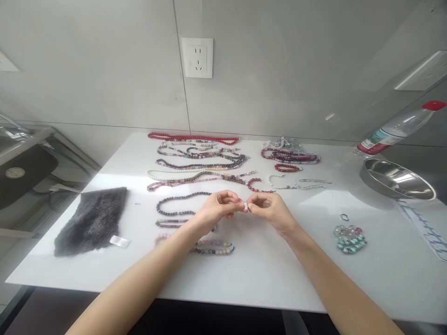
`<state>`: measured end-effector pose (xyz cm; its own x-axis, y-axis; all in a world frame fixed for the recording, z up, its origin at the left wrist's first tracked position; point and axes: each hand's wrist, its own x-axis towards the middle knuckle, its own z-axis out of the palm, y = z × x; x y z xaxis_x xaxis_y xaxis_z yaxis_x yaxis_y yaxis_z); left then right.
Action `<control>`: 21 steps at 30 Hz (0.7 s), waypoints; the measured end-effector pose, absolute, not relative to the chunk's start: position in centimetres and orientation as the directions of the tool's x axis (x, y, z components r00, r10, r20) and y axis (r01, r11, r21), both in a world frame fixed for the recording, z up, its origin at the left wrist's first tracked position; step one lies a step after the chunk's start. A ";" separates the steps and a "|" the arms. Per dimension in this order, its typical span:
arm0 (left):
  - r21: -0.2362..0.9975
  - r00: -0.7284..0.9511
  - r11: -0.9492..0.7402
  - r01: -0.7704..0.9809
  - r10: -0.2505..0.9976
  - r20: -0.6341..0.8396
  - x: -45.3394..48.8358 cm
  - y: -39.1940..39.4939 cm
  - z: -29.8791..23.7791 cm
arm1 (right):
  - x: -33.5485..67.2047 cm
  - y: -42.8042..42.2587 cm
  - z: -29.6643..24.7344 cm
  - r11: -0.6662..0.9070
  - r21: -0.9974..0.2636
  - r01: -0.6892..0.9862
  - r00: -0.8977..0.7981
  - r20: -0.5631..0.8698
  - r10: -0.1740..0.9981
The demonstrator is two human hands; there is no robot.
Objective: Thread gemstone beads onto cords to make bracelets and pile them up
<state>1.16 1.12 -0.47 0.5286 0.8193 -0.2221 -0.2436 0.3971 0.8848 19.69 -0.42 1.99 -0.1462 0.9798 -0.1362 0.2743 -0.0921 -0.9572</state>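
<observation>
My left hand (218, 208) and my right hand (270, 209) meet over the middle of the white table (244, 274). Both are closed in a pinch on a small pale bead (246, 206) held between their fingertips. Under my left hand lie a dark bead strand (178, 201) and a pastel bead strand (213, 247). Whether a thread runs from the bead is too fine to tell.
Several bead strands (199, 163) lie in rows at the back, more red ones (289, 157) to their right. A teal bead cluster (349, 238) sits right. A steel bowl (396, 179), a bottle (398, 126), a grey furry cloth (92, 219) and a small clear packet (119, 241) are also here.
</observation>
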 end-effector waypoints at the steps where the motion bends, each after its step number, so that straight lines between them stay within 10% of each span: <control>1: 0.880 0.542 0.411 -0.238 0.808 -0.231 1.1 1.2 -0.4 | 19.7 -0.4 2.0 -0.101 -0.960 0.263 -0.161 -0.146 0.976; 21: 0.956 0.411 0.250 -0.154 0.896 -0.168 1.0 1.3 -0.3 | 19.1 -0.6 2.2 -0.016 -0.943 0.332 -0.090 -0.048 0.995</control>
